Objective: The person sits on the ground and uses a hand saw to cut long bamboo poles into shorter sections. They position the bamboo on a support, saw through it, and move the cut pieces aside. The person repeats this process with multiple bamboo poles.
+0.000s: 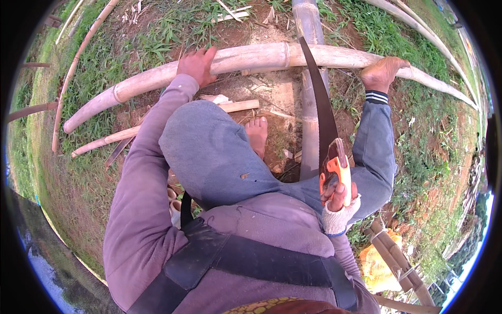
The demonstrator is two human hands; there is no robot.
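Observation:
A long pale bamboo pole (251, 57) lies across the ground in front of me, resting over a second, greyer bamboo pole (310, 123) that runs away from me. My left hand (197, 67) is on top of the pale pole, its fingers curled over it and gripping it. In my right hand (340, 204), in a white fingerless glove, is a hand saw (325, 115) with an orange handle. The dark blade points away from me, and its tip reaches up to the pale pole near where the two poles cross. My right foot (384, 73) presses on the pole's right part.
Sawdust (274, 97) covers the soil beside the crossing. A split bamboo strip (238, 106) and a thinner pole (104, 142) lie nearer me. More poles (78, 68) stand at the far left. An orange sack (379, 267) and tied bamboo pieces (397, 259) are at the lower right.

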